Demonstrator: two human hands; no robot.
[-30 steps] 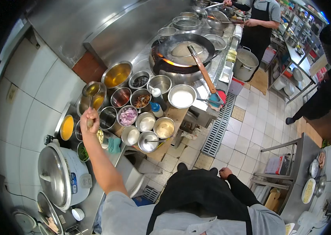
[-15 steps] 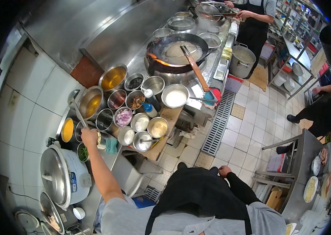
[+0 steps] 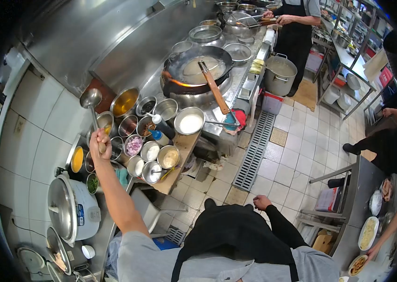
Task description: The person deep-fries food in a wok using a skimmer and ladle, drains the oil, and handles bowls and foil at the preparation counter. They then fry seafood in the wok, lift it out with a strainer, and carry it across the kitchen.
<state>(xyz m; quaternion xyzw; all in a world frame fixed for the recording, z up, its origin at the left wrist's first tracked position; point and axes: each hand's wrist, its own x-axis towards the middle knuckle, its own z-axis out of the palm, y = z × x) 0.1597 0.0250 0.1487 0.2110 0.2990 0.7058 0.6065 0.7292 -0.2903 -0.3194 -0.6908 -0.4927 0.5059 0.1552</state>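
Note:
My left hand (image 3: 100,144) is closed around the handle of a metal ladle (image 3: 90,98). The ladle's bowl is raised by the tiled wall, over the metal seasoning bowls. Just beyond the hand, a metal bowl of yellow liquid (image 3: 107,127) is partly covered by the ladle handle. Close by stand a larger bowl of amber liquid (image 3: 125,102), a bowl of chopped purple onion (image 3: 133,145) and a yellow-filled container (image 3: 77,160). My right hand (image 3: 261,202) hangs above the tiled floor beside my apron, fingers loosely apart and holding nothing.
A wok (image 3: 198,70) with cloudy liquid sits on a burner with visible flame; a wooden-handled tool rests across it. A rice cooker (image 3: 74,207) stands at left. One co-worker (image 3: 297,28) works at the far stove; another person reaches over the right counter (image 3: 356,211).
My left hand has lifted the ladle up and forward, away from the containers. My right hand has loosened a little. The person at right now touches a dish of food on the counter.

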